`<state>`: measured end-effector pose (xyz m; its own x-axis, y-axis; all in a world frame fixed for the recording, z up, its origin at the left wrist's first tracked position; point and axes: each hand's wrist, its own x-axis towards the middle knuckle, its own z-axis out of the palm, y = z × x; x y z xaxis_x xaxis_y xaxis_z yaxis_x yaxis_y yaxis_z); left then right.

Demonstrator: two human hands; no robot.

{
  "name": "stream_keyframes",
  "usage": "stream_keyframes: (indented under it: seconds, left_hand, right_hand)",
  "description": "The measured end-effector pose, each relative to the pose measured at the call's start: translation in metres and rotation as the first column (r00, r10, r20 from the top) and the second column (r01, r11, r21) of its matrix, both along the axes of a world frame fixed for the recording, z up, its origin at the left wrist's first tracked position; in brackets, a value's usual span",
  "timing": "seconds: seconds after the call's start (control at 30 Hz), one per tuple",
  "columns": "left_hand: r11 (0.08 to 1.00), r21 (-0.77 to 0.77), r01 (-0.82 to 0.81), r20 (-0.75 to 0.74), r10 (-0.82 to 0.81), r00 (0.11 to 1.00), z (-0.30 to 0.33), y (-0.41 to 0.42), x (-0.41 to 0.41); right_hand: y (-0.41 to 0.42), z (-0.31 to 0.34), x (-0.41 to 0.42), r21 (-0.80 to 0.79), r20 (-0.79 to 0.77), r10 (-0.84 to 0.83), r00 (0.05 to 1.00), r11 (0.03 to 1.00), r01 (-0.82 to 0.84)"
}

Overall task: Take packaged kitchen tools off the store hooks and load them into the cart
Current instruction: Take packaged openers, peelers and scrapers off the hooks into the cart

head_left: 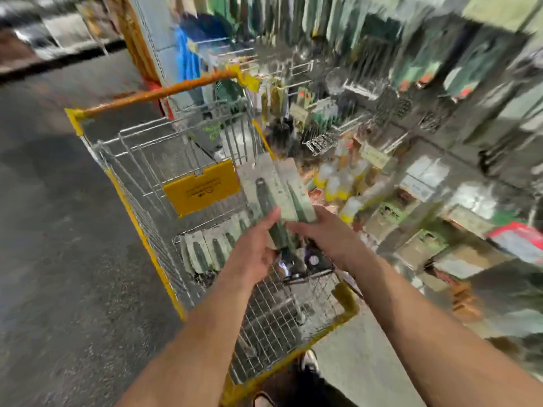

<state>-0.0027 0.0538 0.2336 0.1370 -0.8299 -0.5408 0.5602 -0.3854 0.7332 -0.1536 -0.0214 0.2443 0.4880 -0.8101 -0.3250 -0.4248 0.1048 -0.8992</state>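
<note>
We've got both hands over the wire shopping cart w/ yellow trim [138, 230], sharing one bundle of pale cardboard-backed packs w/ dark green tool handles [276, 192]. Our left hand [255, 248] curls round the lower part of the bundle, thumb up along the front of a green handle. Our right hand [326, 233] grips the bundle's right edge, fingers wrapped behind the card – so both hands are closed on it, neither loose. The bundle sits tilted, top leaning away from us, above the cart's basket, approx. over its middle.

Down inside the basket, a row of similar pale packs w/ green handles [205, 251] stands against the far wire wall, just below the yellow plastic child-seat flap [202, 188]. The cart's orange push bar [155, 94] is at the far end from us.

Right of the cart – blurred store display of hanging packaged utensils [367, 92], w/ white bottles w/ yellow caps [338, 183] lower down. Detail there is too smeared to read. Grey speckled floor [58, 230] lies to the left.
</note>
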Motion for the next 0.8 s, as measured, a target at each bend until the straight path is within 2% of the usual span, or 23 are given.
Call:
stream_keyframes:
  seconds: [0.1, 0.23, 0.4, 0.5, 0.8]
  left_hand:
    - [0.992, -0.089, 0.088, 0.001, -0.088, 0.996, 0.038, -0.022, -0.037]
    - [0.988, -0.102, 0.117, -0.084, -0.126, 0.988, 0.084, -0.042, -0.098]
    - [0.949, -0.167, 0.267, -0.106, -0.286, 0.952, 0.130, -0.061, -0.199]
    - [0.904, -0.223, 0.365, -0.062, -0.387, 0.920, 0.159, -0.064, -0.264]
    - [0.799, -0.343, 0.493, 0.036, -0.513, 0.857, 0.229, -0.053, -0.413]
  right_hand:
    - [-0.006, 0.039, -0.047, -0.016, 0.091, -0.077, 0.993, 0.997, 0.078]
    - [-0.010, 0.083, -0.115, -0.070, 0.152, -0.215, 0.965, 0.971, 0.228]
    - [0.001, 0.126, -0.221, -0.166, 0.140, -0.426, 0.894, 0.880, 0.446]
    - [0.012, 0.150, -0.285, -0.242, 0.127, -0.485, 0.865, 0.831, 0.501]
    - [0.042, 0.212, -0.439, -0.385, 0.145, -0.569, 0.809, 0.721, 0.576]
